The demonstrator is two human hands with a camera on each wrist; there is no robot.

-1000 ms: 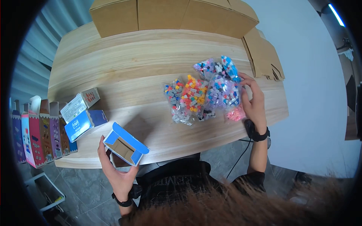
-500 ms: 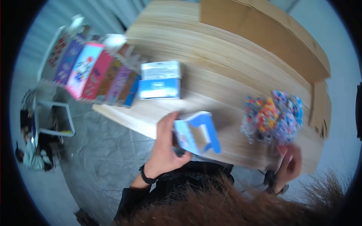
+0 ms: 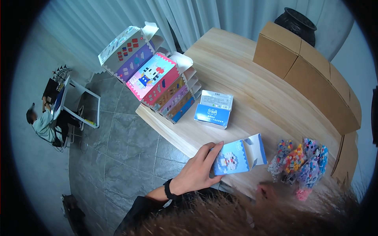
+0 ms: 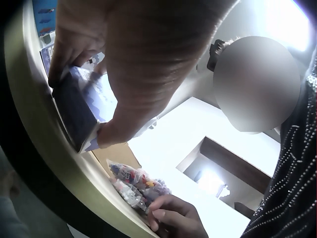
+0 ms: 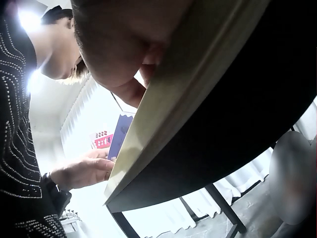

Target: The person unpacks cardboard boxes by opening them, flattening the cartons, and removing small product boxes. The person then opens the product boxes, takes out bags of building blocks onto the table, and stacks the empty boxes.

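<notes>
The left hand [image 3: 197, 171] grasps a blue box [image 3: 231, 158]. Right of that box, the right hand [image 4: 178, 217] is near bagged bricks [image 3: 295, 160], fingers relaxed.

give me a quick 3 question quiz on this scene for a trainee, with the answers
1. Which hand grips the light-blue box?
2. True or false: the bagged bricks lie on the table, outside that box.
3. Where does the brown cardboard stand?
A) on the floor
B) along the table's edge
C) inside the light-blue box

Key: 1. The left hand; 2. True; 3. B.
</notes>
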